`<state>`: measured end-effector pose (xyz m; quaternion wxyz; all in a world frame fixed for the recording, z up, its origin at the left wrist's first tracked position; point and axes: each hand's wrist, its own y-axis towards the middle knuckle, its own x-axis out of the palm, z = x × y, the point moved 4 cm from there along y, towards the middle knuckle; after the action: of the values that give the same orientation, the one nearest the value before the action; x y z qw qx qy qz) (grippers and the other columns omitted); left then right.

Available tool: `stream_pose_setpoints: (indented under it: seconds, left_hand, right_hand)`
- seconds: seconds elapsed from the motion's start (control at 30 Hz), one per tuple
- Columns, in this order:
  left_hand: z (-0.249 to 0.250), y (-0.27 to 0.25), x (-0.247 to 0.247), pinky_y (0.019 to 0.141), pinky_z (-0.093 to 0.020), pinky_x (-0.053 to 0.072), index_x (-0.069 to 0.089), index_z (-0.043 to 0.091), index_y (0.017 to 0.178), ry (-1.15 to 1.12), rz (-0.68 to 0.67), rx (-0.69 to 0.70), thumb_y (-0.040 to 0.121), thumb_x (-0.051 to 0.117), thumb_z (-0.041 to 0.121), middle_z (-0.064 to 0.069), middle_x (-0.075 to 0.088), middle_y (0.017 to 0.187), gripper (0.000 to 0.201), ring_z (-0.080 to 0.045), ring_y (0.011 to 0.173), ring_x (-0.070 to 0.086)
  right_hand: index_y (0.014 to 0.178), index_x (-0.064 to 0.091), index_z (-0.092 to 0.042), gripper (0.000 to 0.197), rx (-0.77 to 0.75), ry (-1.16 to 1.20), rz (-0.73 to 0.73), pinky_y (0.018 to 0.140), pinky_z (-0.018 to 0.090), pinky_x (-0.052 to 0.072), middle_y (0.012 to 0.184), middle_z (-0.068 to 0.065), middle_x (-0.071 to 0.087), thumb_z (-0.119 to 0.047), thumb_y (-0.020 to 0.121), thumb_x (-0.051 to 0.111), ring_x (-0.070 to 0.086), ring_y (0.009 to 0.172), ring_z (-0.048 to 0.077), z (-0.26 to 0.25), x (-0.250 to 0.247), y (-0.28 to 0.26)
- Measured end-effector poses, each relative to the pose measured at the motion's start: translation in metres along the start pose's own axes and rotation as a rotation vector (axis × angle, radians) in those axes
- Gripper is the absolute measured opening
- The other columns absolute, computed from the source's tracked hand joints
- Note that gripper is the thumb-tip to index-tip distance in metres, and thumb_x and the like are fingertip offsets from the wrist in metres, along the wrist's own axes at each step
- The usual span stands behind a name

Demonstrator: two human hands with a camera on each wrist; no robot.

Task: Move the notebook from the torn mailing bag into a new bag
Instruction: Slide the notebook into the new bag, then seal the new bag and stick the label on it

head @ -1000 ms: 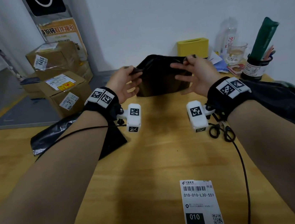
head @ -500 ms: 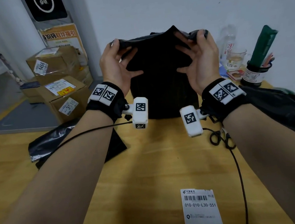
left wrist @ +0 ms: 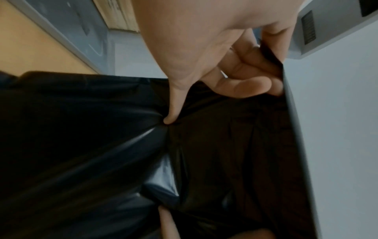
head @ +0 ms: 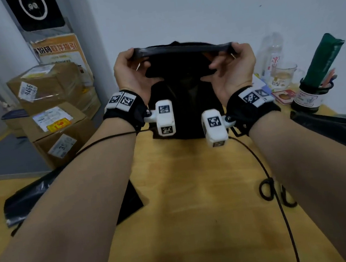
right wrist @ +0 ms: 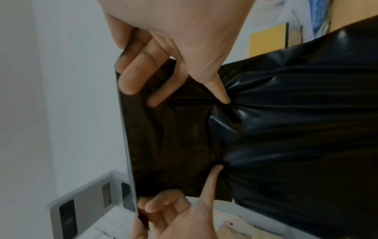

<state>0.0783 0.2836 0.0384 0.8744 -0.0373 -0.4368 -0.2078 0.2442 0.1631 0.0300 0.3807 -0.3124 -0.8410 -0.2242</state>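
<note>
A black mailing bag (head: 186,107) stands upright over the far middle of the wooden table (head: 197,193), its bottom near the tabletop. My left hand (head: 136,68) pinches the left end of its top strip (head: 181,48), and my right hand (head: 226,59) pinches the right end. The strip is pulled taut between them. In the left wrist view my left hand (left wrist: 235,72) grips the bag's edge, and a little finger presses the bag (left wrist: 102,145). In the right wrist view my right hand (right wrist: 163,72) does the same on the bag (right wrist: 286,129). No notebook shows.
Another flat black bag (head: 24,203) lies at the table's left under my forearm. Crumpled black plastic (head: 342,129) lies at the right. Scissors (head: 271,192) lie beside my right arm. A pen cup (head: 313,96), glass mug (head: 283,76) and bottle (head: 271,53) line the far right. Cardboard boxes (head: 57,123) stack at left.
Both hands have lifted the black bag from low on the table to upright in front of the wall. Its top strip is now pulled straight between them.
</note>
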Motion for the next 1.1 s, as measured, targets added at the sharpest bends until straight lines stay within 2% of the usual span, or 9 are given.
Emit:
stream_pose_setpoints:
  seconds: [0.17, 0.33, 0.4, 0.47, 0.5, 0.57, 0.63, 0.8, 1.1]
  left_hand:
    - [-0.004, 0.02, -0.001, 0.082, -0.045, 0.041, 0.049, 0.017, 0.064, 0.025, -0.021, 0.055, 0.085, 0.046, 0.022, 0.0, 0.045, 0.059, 0.021, -0.015, 0.049, 0.041]
    - [-0.032, 0.0, -0.055, 0.079, -0.04, 0.04, 0.041, 0.021, 0.067, 0.164, 0.104, -0.026, 0.086, 0.044, 0.022, 0.003, 0.038, 0.057, 0.019, -0.014, 0.048, 0.039]
    - [-0.042, -0.015, -0.072, 0.085, -0.042, 0.041, 0.038, 0.023, 0.066, 0.223, 0.154, -0.074, 0.086, 0.043, 0.023, 0.004, 0.038, 0.054, 0.021, -0.013, 0.048, 0.039]
    - [-0.05, -0.032, -0.087, 0.099, -0.046, 0.038, 0.037, 0.023, 0.067, 0.265, 0.205, -0.117, 0.087, 0.042, 0.025, 0.006, 0.038, 0.051, 0.021, -0.012, 0.047, 0.04]
    - [-0.053, -0.041, -0.094, 0.101, -0.046, 0.036, 0.038, 0.024, 0.068, 0.29, 0.228, -0.134, 0.088, 0.042, 0.026, 0.006, 0.039, 0.05, 0.02, -0.012, 0.047, 0.041]
    - [-0.059, -0.061, -0.103, 0.098, -0.045, 0.038, 0.039, 0.023, 0.07, 0.371, 0.255, -0.165, 0.088, 0.044, 0.026, 0.006, 0.04, 0.051, 0.019, -0.012, 0.047, 0.043]
    - [-0.063, -0.08, -0.109, 0.088, -0.043, 0.041, 0.042, 0.022, 0.072, 0.511, 0.261, -0.21, 0.087, 0.046, 0.027, 0.006, 0.044, 0.051, 0.017, -0.013, 0.048, 0.045]
    - [-0.06, -0.117, -0.121, 0.064, -0.034, 0.055, 0.058, 0.012, 0.084, 0.772, 0.277, -0.308, 0.081, 0.055, 0.024, -0.003, 0.058, 0.062, 0.014, -0.021, 0.051, 0.058]
    - [-0.058, -0.167, -0.135, 0.061, -0.037, 0.061, 0.061, 0.009, 0.1, 0.93, 0.272, -0.488, 0.09, 0.056, 0.018, -0.004, 0.06, 0.067, 0.014, -0.021, 0.051, 0.059]
  right_hand:
    - [0.06, 0.04, -0.016, 0.027, -0.046, 0.051, 0.032, 0.088, 0.055, 0.041, 0.036, 0.004, 0.03, -0.027, 0.083, 0.045, 0.043, 0.052, 0.029, 0.008, -0.002, 0.033]
    - [0.055, 0.044, -0.018, 0.039, 0.104, -0.137, 0.084, 0.101, 0.054, 0.044, 0.037, -0.002, 0.031, -0.026, 0.092, 0.037, 0.057, 0.053, 0.025, 0.034, -0.046, 0.01]
    - [0.056, 0.045, -0.019, 0.041, 0.198, -0.176, 0.093, 0.076, 0.037, 0.059, 0.036, -0.004, 0.032, -0.024, 0.095, 0.036, 0.061, 0.051, 0.023, 0.042, -0.064, -0.003]
    - [0.063, 0.042, -0.019, 0.033, 0.263, -0.251, 0.096, 0.049, 0.022, 0.051, 0.038, -0.007, 0.035, -0.022, 0.096, 0.038, 0.062, 0.049, 0.02, 0.046, -0.078, -0.016]
    - [0.065, 0.041, -0.019, 0.031, 0.276, -0.29, 0.104, 0.058, 0.025, 0.055, 0.039, -0.007, 0.035, -0.022, 0.095, 0.039, 0.062, 0.05, 0.02, 0.046, -0.083, -0.023]
    - [0.067, 0.042, -0.019, 0.027, 0.293, -0.39, 0.123, 0.099, 0.047, 0.052, 0.043, -0.005, 0.035, -0.023, 0.094, 0.041, 0.06, 0.053, 0.021, 0.044, -0.091, -0.037]
    - [0.066, 0.045, -0.019, 0.027, 0.342, -0.508, 0.157, 0.109, 0.057, 0.041, 0.045, -0.003, 0.034, -0.026, 0.092, 0.044, 0.06, 0.055, 0.022, 0.04, -0.101, -0.051]
    - [0.067, 0.05, -0.016, 0.024, 0.559, -0.564, 0.216, 0.084, 0.054, 0.058, 0.049, 0.002, 0.037, -0.024, 0.09, 0.048, 0.058, 0.066, 0.026, 0.028, -0.128, -0.08]
    - [0.076, 0.05, -0.012, 0.021, 0.732, -0.978, 0.123, 0.065, 0.041, 0.06, 0.057, 0.005, 0.044, -0.018, 0.093, 0.059, 0.056, 0.059, 0.027, 0.01, -0.154, -0.126]
